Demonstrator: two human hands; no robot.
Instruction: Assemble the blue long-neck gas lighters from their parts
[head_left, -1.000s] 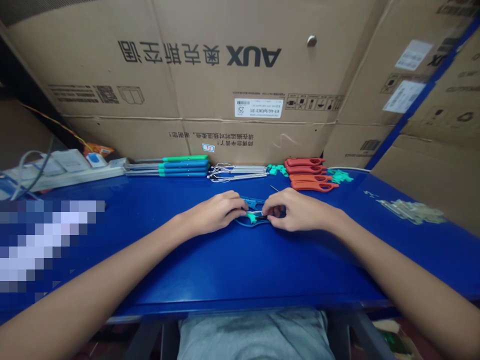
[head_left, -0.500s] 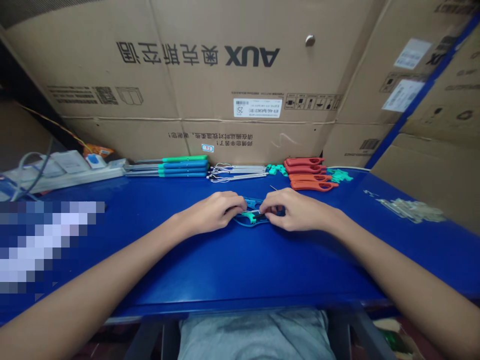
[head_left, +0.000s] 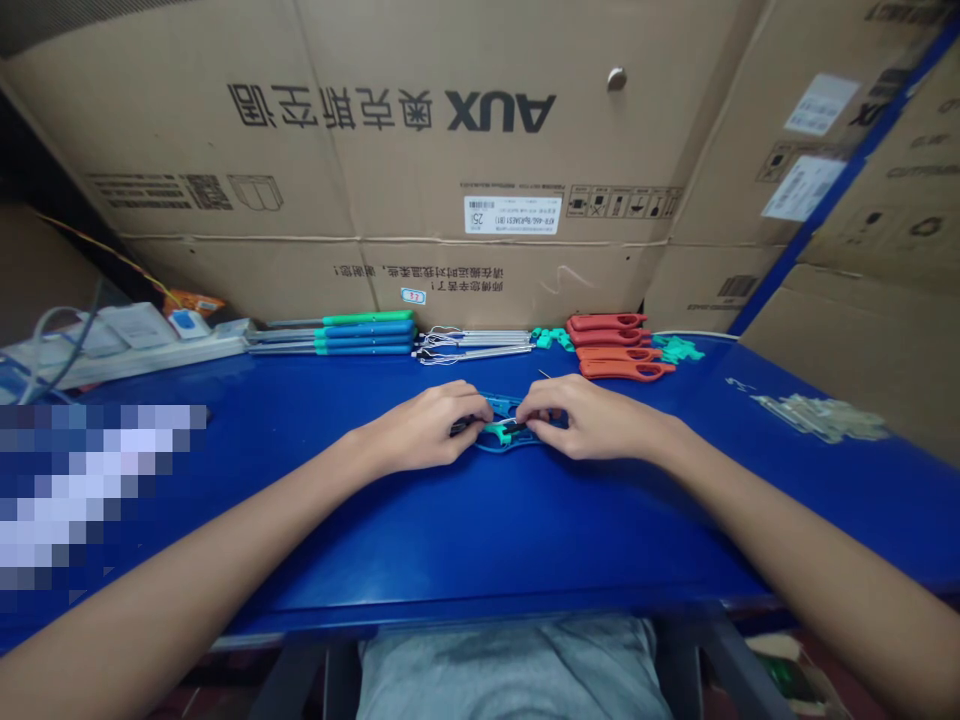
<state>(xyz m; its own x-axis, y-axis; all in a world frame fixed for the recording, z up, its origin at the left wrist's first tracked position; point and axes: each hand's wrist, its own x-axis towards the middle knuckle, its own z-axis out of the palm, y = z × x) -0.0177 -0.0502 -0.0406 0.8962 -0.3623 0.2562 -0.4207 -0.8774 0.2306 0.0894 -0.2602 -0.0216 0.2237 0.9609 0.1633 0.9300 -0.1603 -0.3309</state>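
A blue plastic handle shell (head_left: 504,402) lies on the table between my hands, with a teal piece (head_left: 496,432) and a small black part (head_left: 513,430) in it. A thin white wire (head_left: 508,421) curves over these parts. My left hand (head_left: 442,425) is closed in a pinch at the shell's left end; something dark shows between its fingers, but I cannot make it out. My right hand (head_left: 574,415) pinches by the wire's right end and covers the shell's right part. Behind its knuckles pokes the tip of a thin rod (head_left: 544,374).
Along the back lie blue and green handles with rods (head_left: 367,335), metal rods with wires (head_left: 480,342), teal pieces (head_left: 553,339) and red-orange handle shells (head_left: 619,348). Clear strips (head_left: 821,418) lie right, a power strip (head_left: 150,345) left. Cardboard (head_left: 420,220) walls the back.
The white wire, nearly straight before, now bows into a small curve. My right fingertips have shifted slightly left, and a dark thing now shows between my left fingers.
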